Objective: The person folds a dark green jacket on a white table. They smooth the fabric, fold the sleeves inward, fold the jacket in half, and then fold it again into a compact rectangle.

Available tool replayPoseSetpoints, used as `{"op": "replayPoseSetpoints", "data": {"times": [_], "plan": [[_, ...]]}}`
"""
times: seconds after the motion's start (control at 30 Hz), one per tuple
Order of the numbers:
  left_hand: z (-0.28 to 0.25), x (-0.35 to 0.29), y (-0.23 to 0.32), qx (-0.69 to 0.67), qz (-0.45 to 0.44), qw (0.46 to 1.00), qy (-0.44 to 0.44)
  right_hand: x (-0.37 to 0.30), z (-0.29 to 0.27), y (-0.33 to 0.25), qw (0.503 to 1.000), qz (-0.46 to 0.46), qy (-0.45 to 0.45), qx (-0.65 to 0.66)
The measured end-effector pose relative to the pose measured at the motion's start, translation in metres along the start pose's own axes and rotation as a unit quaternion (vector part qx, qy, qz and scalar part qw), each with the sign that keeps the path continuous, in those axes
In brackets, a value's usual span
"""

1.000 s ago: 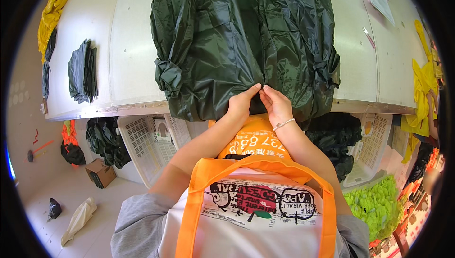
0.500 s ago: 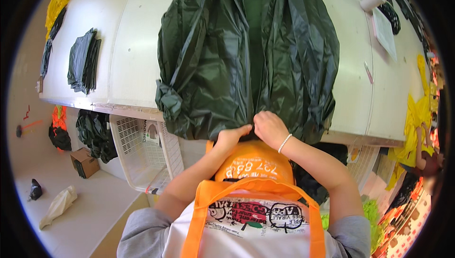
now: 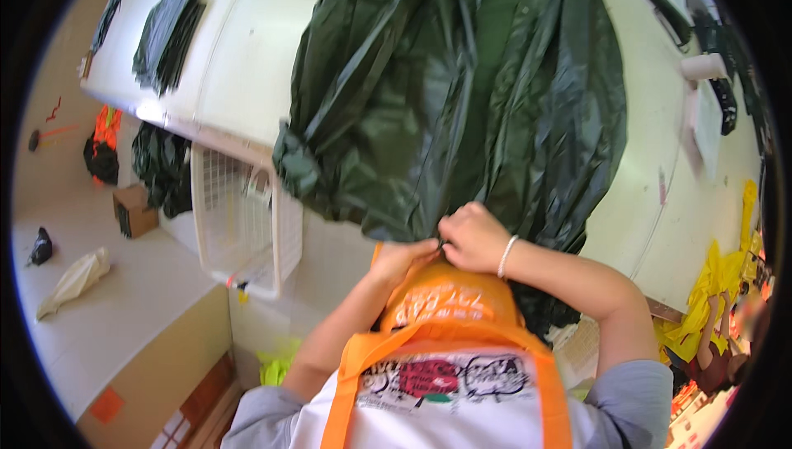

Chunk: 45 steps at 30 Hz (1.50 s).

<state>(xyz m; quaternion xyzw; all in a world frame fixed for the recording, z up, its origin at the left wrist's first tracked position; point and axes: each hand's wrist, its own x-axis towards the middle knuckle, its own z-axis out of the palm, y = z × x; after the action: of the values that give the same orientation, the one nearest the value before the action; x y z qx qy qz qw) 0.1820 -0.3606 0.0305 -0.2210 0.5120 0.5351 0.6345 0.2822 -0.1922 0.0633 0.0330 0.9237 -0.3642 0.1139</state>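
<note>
A dark green, shiny raincoat (image 3: 388, 119) lies spread over the white table, its lower hem hanging at the front edge. Along its front runs a placket with small snap-like dots. My left hand (image 3: 403, 261) is closed, thumb and fingers pinching the coat's hem at the front opening. Right beside it, my right hand (image 3: 474, 239), with a beaded bracelet on its wrist, also has its fingers closed on the coat there. The exact bit of material between the fingertips is hidden. Just below both hands is my orange apron (image 3: 450, 300).
Folded dark green garments (image 3: 169, 41) lie stacked at the table's left. Below the edge stands a white plastic crate (image 3: 285, 243), with a cardboard box (image 3: 136, 210) farther left. A white roll (image 3: 704, 67) rests at the right. Another person handles yellow material (image 3: 705, 292) at far right.
The view has tilted, so the table slants down to the right. Both hands, still together at the coat's hem, sit slightly lower in view, and the hem has come towards me with them.
</note>
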Motion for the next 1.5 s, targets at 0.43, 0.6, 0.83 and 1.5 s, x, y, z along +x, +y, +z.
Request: {"op": "replayPoseSetpoints", "data": {"times": [0.43, 0.6, 0.83, 1.5], "plan": [[0.015, -0.018, 0.021, 0.181, 0.033, 0.983, 0.030, -0.011, 0.007, 0.003, 0.989, 0.069, 0.062, 0.119], [0.012, -0.016, 0.012, 0.190, 0.066, 0.979, -0.006, -0.007, -0.004, 0.017, 0.997, 0.012, 0.027, 0.076], [-0.050, 0.005, -0.035, 0.338, 0.250, 0.904, 0.074, 0.059, -0.097, 0.118, 0.950, 0.104, 0.203, -0.213], [0.156, 0.132, 0.226, 0.719, 0.578, 0.384, -0.031, 0.118, -0.146, 0.175, 0.969, 0.066, 0.176, -0.160]]}}
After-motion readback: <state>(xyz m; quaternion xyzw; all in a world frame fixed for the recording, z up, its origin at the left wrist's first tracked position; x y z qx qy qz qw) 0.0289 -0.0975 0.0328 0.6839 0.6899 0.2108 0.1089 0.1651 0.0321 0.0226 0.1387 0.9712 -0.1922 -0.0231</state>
